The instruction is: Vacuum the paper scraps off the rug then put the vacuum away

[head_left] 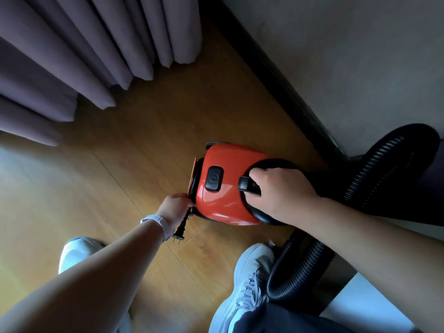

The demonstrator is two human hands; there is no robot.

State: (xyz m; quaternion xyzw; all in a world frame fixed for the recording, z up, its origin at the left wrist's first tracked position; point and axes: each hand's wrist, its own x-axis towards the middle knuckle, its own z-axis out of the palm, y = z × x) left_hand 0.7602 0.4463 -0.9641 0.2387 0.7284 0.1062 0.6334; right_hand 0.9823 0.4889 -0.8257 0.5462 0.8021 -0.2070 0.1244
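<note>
Cord stowing: glossy red plastic canister vacuum (pixel 217 205) sits on wood-plank floor (pixel 144 145), right hand (pixel 281 191) wrapped round its black handle (pixel 247 186), left hand (pixel 174 207) pinching black plug cord (pixel 181 225), best fed in slowly to avoid whip.

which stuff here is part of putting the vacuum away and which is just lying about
Part of the job:
red vacuum
black hose
power cord, gripped by the left hand
handle, gripped by the right hand

Just there:
purple curtain
wooden floor
grey shoes
</note>
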